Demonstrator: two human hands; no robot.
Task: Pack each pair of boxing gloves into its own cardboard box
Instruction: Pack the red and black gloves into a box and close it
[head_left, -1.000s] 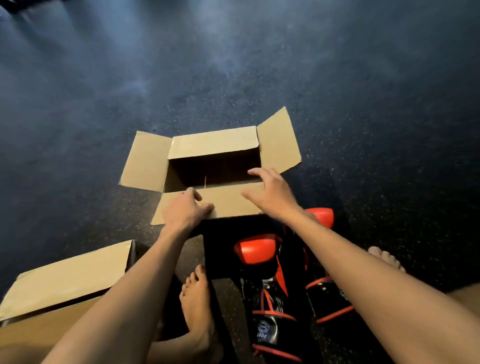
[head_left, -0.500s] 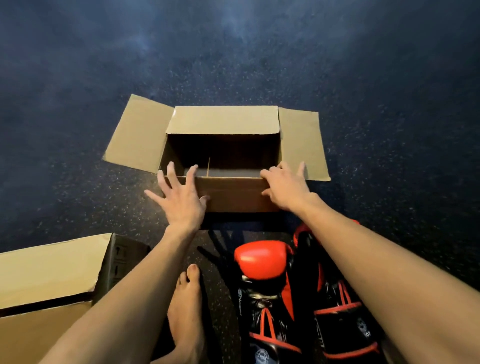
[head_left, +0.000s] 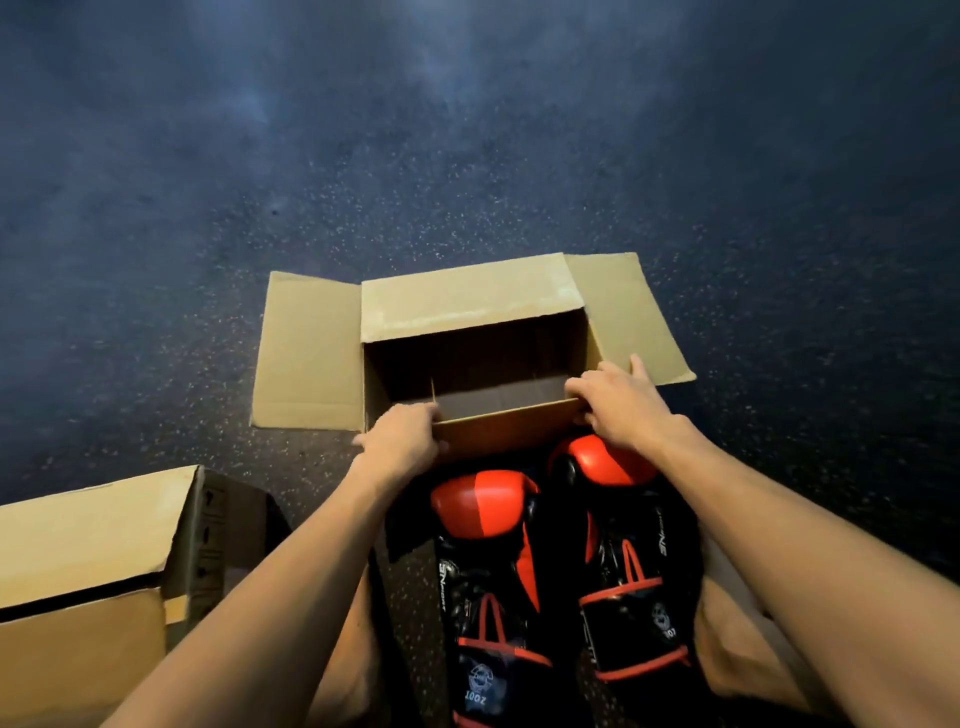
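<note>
An open cardboard box (head_left: 467, 301) stands on the dark floor ahead of me, its side flaps spread out and its inside dark, with nothing visible in it. My left hand (head_left: 400, 444) grips the near wall's rim at the left corner. My right hand (head_left: 621, 400) grips the same rim at the right corner, fingers curled over the edge. Two black and red boxing gloves lie side by side just in front of the box: the left glove (head_left: 488, 571) and the right glove (head_left: 623, 561), red tips toward the box.
A second cardboard box (head_left: 88, 571) sits at the lower left with its top flaps nearly shut. My bare feet (head_left: 737, 649) rest on either side of the gloves. Speckled dark floor (head_left: 467, 130) stretches beyond the open box.
Both hands went from lying over the near flap to gripping the near wall's rim. That flap now sits folded down. The box turned slightly and sits closer to the gloves.
</note>
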